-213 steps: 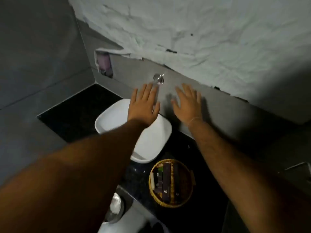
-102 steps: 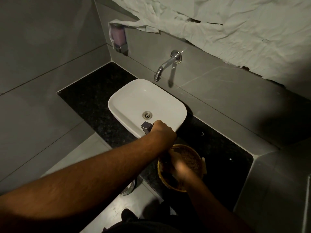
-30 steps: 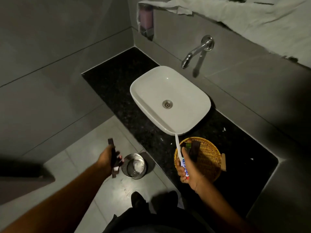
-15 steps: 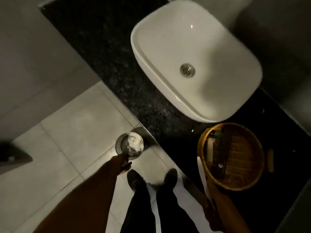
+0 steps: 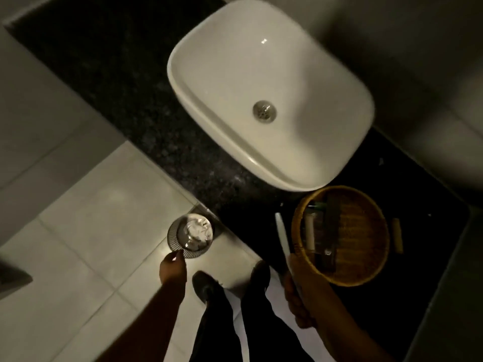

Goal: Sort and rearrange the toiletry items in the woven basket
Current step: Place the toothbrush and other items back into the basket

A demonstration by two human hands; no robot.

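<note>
While the dim light hides much detail, the following items can be listed:

Woven basket [image 5: 366, 273]: round, shallow, stiff wicker, standing on the dark stone table [image 5: 130, 74] just beside the white basin [image 5: 300, 61], its rim close to the table's front edge. Judged light and rigid; best steadied by the rim.

Contents, gathered against the basket's left wall: a white tube-like item [image 5: 310, 232] lying lengthwise, a dark flat sachet or box [image 5: 331, 218], a small green-tipped piece [image 5: 319, 204], and one more dark item near the front rim, too dim to name. Judged light, small and smooth; they should be pinched at mid-length, one at a time, as glossy wrappers may slip.

White toothbrush or slim tube [image 5: 281, 235]: long, thin, stiff, held upright-slanted outside the basket's left rim. Lower end sits within the right hand [image 5: 300, 291], whose fingers are clenched round it. Judged very light; a hold nearer the middle would give better control when laying it flat in the basket.

Left hand [image 5: 172, 267]: lowered over the floor, at the near rim of the small ribbed waste bin [image 5: 192, 235], which holds crumpled pale wrapping. Whether its fingers pinch anything cannot be told.

Small pale oblong piece [image 5: 397, 235]: on the table, just right of the basket, apart from it
</note>
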